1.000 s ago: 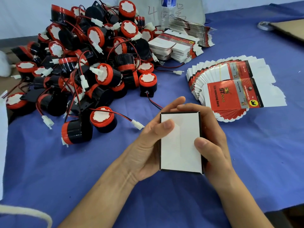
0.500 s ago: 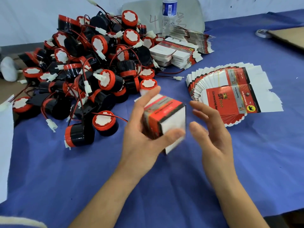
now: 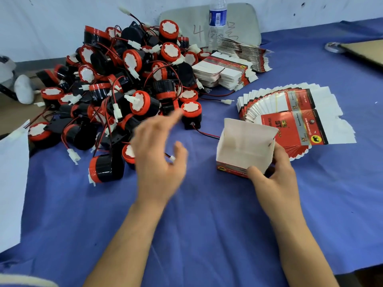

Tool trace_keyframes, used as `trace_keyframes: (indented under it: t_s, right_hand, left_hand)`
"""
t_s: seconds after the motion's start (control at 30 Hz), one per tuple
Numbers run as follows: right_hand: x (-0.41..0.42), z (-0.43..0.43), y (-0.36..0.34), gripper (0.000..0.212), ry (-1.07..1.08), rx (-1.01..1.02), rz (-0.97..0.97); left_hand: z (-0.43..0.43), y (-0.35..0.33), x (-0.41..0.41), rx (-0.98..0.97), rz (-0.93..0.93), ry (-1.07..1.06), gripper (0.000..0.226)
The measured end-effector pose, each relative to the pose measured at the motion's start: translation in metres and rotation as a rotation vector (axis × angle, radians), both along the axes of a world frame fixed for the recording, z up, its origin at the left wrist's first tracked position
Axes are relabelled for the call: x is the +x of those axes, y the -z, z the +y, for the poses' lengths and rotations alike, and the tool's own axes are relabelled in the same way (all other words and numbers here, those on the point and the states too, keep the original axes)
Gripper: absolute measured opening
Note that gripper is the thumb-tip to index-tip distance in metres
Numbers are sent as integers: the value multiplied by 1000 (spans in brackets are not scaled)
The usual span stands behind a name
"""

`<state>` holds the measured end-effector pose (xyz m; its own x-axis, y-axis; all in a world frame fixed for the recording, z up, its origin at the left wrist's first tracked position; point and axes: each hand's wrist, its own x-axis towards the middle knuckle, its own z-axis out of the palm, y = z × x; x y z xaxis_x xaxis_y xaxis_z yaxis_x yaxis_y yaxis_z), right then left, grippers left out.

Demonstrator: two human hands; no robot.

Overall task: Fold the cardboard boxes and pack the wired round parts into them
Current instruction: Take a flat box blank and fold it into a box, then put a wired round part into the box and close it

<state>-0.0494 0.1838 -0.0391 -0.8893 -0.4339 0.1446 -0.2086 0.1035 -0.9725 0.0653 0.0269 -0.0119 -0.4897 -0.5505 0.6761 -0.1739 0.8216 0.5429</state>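
Note:
A folded cardboard box (image 3: 244, 149) stands on the blue cloth with its top flaps up and its white inside showing. My right hand (image 3: 273, 172) grips its near right corner. My left hand (image 3: 159, 156) hovers blurred, fingers spread and holding nothing, over the near edge of a big pile of black-and-red wired round parts (image 3: 124, 90). One round part (image 3: 104, 167) lies at the pile's front, another (image 3: 191, 114) stands near the box with its wire trailing behind it. A fan of flat red-and-white box blanks (image 3: 294, 119) lies right behind the box.
More stacks of flat blanks (image 3: 226, 71) sit at the back, next to a water bottle (image 3: 216, 21) and a grey board. White paper (image 3: 12, 183) lies at the left edge. A brown board (image 3: 364, 50) and a tape roll are at the far right.
The box went from both hands, through my left hand, down onto the cloth, open side up, now held by my right hand. My left hand let go and moved left toward the pile.

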Motion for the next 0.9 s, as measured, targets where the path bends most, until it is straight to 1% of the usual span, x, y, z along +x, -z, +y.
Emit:
trace_keyframes:
  t_s: [0.03,0.07,0.1,0.13,0.17,0.2,0.23,0.3,0.33,0.4,0.47,0.5,0.53,0.63,0.7,0.77,0.83,0.9]
  right_hand:
    - [-1,0,1,68,17,5,-3]
    - [0,-1,1,73,29,7,1]
    - [0,-1,1,77,36,7,13]
    - [1,-2,0,78,39,5,27]
    - [2,-2,-1,78,37,-2,37]
    - [3,-2,-1,77,31,-12,38]
    - [4,-2,-2,76,22,-30,35]
    - [4,-1,-2,74,-12,-72,30]
    - [5,-1,-2,74,-31,-83,31]
    - [6,-1,-3,76,-51,-100,36]
    - [7,-1,-5,77,-37,-144,81]
    - [7,-1,-6,79,-16,-173,123]
    - [7,0,-6,79,12,-208,175]
    - [9,1,-6,68,112,-317,396]
    - [12,2,-6,56,171,-359,552]
    - [16,2,-9,46,184,-383,714]
    - [25,1,-14,44,143,-371,870]
    - [36,-4,-19,49,38,-297,981]
  left_hand:
    - [-10,-1,2,79,-73,-162,54]
    - [-18,0,4,175,-185,-269,56]
    - [-23,5,6,241,-322,-325,54]
    - [-27,11,7,245,-468,-348,48]
    - [-28,16,8,206,-571,-348,42]
    - [-31,21,10,163,-612,-340,36]
    - [-34,23,12,146,-575,-330,29]
    - [-39,19,11,200,-353,-304,22]
    - [-39,16,11,237,-225,-269,24]
    - [-31,8,8,269,9,-162,38]
    - [-23,3,5,292,181,-74,45]
    - [-20,0,4,348,268,-15,43]
    - [-17,-2,2,447,370,57,40]
    - [-10,-12,0,855,664,290,35]
    - [-5,-16,-1,1027,719,389,33]
    - [2,-19,0,1114,711,472,35]
    - [11,-21,1,1100,687,527,35]
    - [23,-23,3,973,624,578,32]
